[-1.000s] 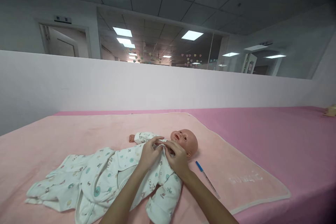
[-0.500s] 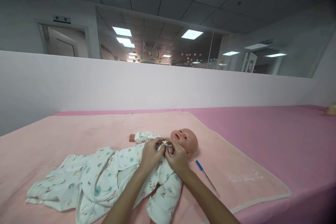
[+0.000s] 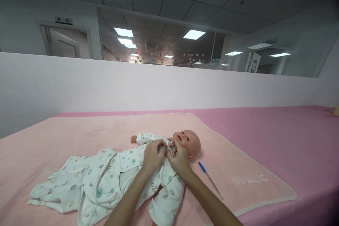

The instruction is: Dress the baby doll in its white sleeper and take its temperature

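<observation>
Fingers of left hand (image 3: 153, 156) and right hand (image 3: 179, 159) partly hide the cloth (image 3: 170, 150) they pinch on the doll (image 3: 194, 143). Left forefinger, straighter earlier, curls.

Tight between left hand (image 3: 153, 156) and right hand (image 3: 179, 158). Blocked just beyond the right hand by the doll's head (image 3: 192, 142); passable right of that hand, over a pen (image 3: 210, 180). Obstructed left of the left hand by clothes (image 3: 97, 173). Open beyond both hands and the doll's far sleeve (image 3: 145, 138), above the blanket (image 3: 111, 129), up to the wall (image 3: 169, 88).
</observation>
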Demonstrator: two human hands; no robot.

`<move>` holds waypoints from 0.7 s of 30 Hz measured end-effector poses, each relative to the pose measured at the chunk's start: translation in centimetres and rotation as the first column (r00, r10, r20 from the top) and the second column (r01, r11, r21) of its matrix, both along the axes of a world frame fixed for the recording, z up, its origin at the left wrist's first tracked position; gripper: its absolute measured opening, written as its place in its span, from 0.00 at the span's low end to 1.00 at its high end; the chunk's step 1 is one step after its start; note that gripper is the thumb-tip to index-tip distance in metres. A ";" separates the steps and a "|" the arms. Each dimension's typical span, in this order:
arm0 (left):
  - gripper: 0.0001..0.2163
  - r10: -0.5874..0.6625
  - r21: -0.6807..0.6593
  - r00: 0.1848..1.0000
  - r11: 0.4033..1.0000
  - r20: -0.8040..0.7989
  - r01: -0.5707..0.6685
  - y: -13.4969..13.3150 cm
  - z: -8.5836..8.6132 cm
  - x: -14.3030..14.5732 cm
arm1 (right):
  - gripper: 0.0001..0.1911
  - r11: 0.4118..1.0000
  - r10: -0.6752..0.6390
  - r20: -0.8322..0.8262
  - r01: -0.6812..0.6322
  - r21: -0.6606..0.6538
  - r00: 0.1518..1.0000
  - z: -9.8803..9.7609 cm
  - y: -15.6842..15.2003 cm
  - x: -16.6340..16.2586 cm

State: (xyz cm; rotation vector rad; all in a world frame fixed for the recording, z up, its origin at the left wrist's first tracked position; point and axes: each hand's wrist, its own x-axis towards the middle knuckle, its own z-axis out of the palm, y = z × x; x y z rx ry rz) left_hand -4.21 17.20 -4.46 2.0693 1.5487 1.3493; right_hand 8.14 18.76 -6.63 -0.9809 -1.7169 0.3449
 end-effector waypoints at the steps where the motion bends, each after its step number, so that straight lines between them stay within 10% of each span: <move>1: 0.07 0.011 0.001 1.000 1.000 -0.016 -0.011 -0.1 0.1 0.0 | 0.21 1.000 0.003 -0.006 -0.003 -0.001 1.000 0.0 0.0 0.0; 21: 0.08 0.130 0.222 0.909 0.974 -0.396 -0.042 -1.1 0.3 0.4 | 0.10 0.976 -0.138 0.090 0.120 0.184 0.986 1.7 -1.5 -0.5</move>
